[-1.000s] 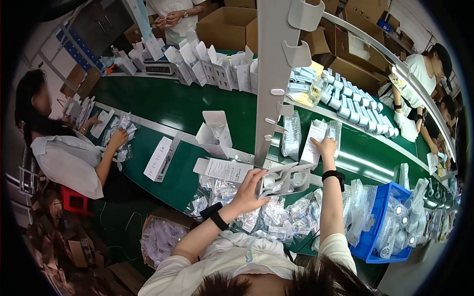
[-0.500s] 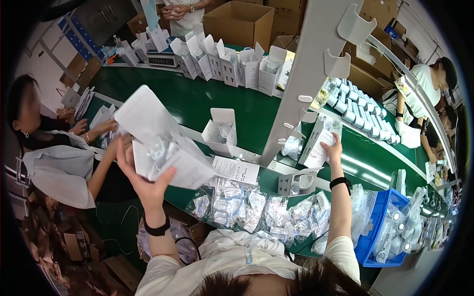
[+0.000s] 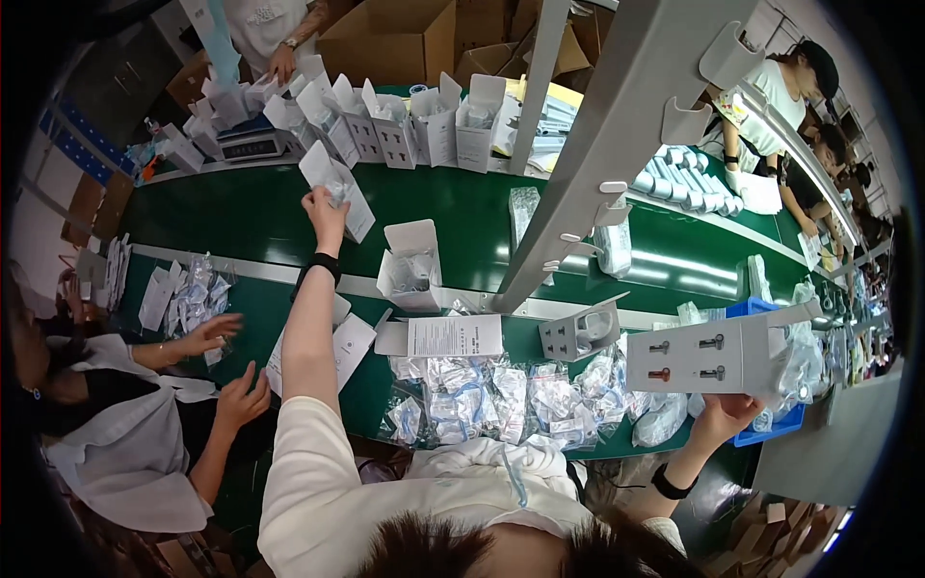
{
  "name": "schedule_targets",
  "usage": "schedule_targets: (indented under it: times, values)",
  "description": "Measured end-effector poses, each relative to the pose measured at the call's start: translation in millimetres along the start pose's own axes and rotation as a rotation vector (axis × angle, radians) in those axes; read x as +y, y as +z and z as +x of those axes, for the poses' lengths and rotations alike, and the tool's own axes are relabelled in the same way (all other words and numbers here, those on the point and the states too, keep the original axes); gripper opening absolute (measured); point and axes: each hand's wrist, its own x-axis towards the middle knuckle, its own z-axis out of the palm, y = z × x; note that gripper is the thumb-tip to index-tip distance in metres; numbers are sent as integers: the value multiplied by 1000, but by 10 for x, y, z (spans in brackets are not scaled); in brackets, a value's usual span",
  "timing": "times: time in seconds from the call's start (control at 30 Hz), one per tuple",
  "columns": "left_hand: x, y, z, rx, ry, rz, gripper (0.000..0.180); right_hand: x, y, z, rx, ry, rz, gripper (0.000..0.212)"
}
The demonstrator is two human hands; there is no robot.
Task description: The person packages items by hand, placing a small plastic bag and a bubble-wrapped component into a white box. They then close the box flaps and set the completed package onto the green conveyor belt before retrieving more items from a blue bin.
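Observation:
My left hand (image 3: 329, 217) reaches forward over the green surface, its fingers closed on the upper edge of an open white box (image 3: 358, 217). Something clear-wrapped shows in the mouth of that box. My right hand (image 3: 725, 420) is raised at the right, gripping another white box (image 3: 674, 362) from below. That box lies tilted on its side, with small product pictures on the face turned to me. Between my arms stands an open white box (image 3: 412, 285) with a bagged part inside. Near my right hand, another open box (image 3: 581, 334) lies on its side.
Several clear bags of parts (image 3: 482, 400) cover the near table. A printed white carton (image 3: 455, 336) lies behind them. A grey post (image 3: 588, 183) rises between my hands. Open boxes (image 3: 438, 125) line the far side. A blue bin (image 3: 771, 424) stands right; a co-worker's hands (image 3: 226, 361) are at left.
My left hand has carried its box forward onto the green surface, away from the co-worker. My right hand has brought its box back toward me and to the right. The view has shifted.

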Motion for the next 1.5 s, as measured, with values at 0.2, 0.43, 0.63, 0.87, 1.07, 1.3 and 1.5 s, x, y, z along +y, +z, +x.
schedule_targets:
  times: [0.2, 0.43, 0.63, 0.87, 1.07, 1.3, 1.5]
  values:
    - [64, -118, -32, -134, -54, 20, 61, 346, 310, 298, -90, 259, 54, 59]
    - [839, -701, -876, -737, -308, -181, 64, 1343, 1843, 1286, -578, 177, -193, 36]
    - [543, -467, -1056, -971, -531, -446, 37, 1725, 3385, 635, -893, 142, -108, 23]
    - [614, -258, -242, -589, -443, -394, 24, 1746, 4011, -121, -984, 163, 30, 24]
    - [76, 185, -117, -503, -446, -130, 26, 1696, 4035, -184, -1273, -8, 27, 37]
    - [306, -71, -250, -479, -613, -400, 39, 1391, 3176, 731, -1409, 375, 268, 43]
    - [474, -461, -857, -194, -485, -429, 47, 990, 1340, 1059, -1475, 447, -190, 83]
